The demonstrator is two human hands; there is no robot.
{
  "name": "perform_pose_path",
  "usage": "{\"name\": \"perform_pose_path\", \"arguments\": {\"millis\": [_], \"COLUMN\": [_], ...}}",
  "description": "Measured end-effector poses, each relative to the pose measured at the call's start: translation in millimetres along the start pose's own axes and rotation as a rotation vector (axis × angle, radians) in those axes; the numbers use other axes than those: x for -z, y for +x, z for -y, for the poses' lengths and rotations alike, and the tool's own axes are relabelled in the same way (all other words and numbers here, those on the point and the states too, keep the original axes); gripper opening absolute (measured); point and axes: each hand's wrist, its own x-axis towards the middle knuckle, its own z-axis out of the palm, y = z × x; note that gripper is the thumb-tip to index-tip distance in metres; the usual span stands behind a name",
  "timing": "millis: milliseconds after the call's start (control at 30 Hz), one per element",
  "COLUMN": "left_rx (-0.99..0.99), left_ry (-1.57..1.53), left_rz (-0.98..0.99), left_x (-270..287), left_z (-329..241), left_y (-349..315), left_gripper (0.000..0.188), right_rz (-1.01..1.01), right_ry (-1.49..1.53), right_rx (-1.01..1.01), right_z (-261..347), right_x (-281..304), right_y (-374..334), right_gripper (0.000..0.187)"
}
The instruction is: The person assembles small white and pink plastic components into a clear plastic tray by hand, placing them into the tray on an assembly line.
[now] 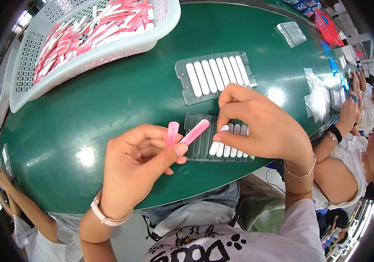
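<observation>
My left hand (136, 157) is closed around two pink nail files (196, 132), flat strips with rounded ends. Their free ends fan apart above my thumb. Between thumb and forefinger of my right hand (261, 122) is the upper end of a white nail file (216, 142), at a slot of the near clear plastic tray (195, 150). Several white files (233, 150) lie side by side in that tray, partly under my right hand. Its left slots hold no files. Just beyond, a second clear tray (188, 98) carries a row of white files (213, 75).
A pale plastic basket (104, 60) heaped with pink and white files (91, 35) stands at the far left of the green table (95, 118). Another clear tray (291, 34) and some clear plastic bags (317, 96) lie to the right. People sit at both sides.
</observation>
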Motion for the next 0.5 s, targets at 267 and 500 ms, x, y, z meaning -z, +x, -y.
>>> {"name": "perform_pose_path", "arguments": {"millis": [267,500], "left_rx": [0.091,0.202], "left_ry": [-0.104,-0.265], "left_rz": [0.093,0.309], "left_x": [4,13], "left_z": [-4,-2], "left_y": [0,1], "left_gripper": [0.012,0.016], "right_rz": [0.0,-0.136], "right_ry": [-0.199,0.417], "right_rx": [-0.185,0.419], "right_z": [12,6], "right_x": [1,-17], "right_y": [6,-3], "right_gripper": [0.034,0.021]}}
